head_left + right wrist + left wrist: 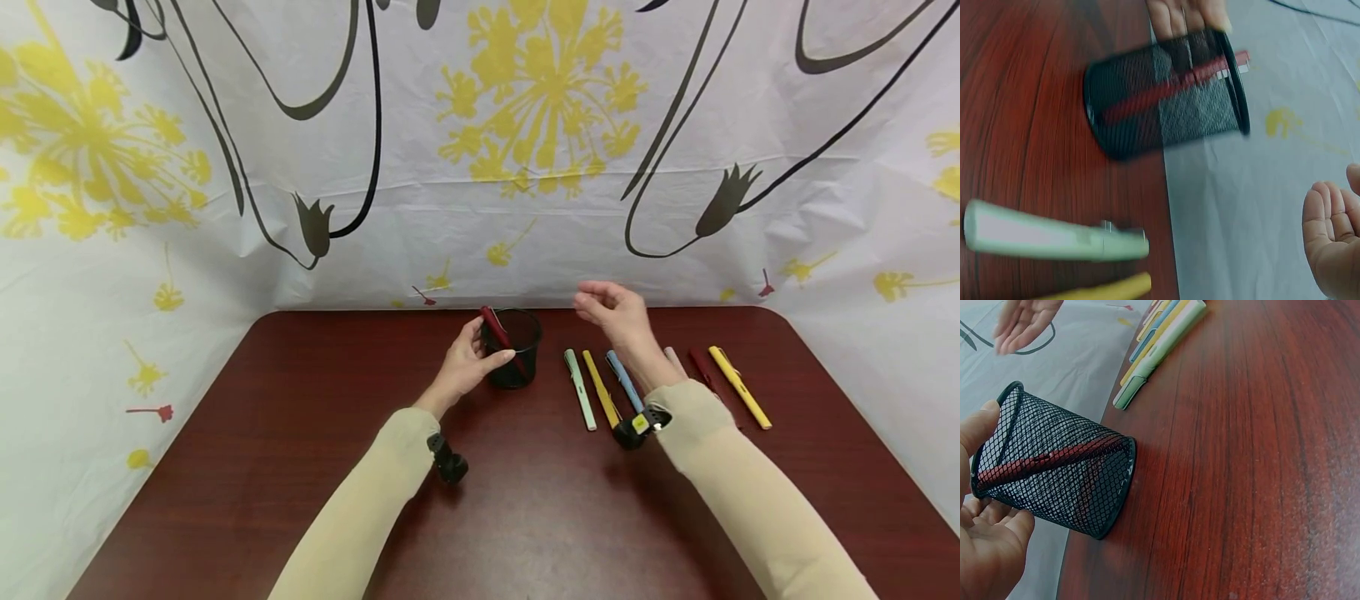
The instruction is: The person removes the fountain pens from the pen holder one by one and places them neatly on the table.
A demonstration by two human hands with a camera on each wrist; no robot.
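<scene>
A black mesh pen cup (528, 364) stands at the back middle of the table. My left hand (467, 364) holds it from the left, with the thumb at the near side of the rim and the fingers round the far side. Inside, a red pen (496, 328) leans against the wall, its clip end above the rim. My right hand (617, 321) is raised in the air to the right of the cup, fingers loosely bent, nothing in it. In the right wrist view its palm (1338, 244) shows at the right edge, bare.
Several pens lie in a row right of the cup: light green (581, 390), yellow (601, 388), blue (625, 380), pale pink (672, 359), dark red (702, 367) and another yellow (739, 388). Behind the table (300, 467) hangs a patterned white cloth (420, 167).
</scene>
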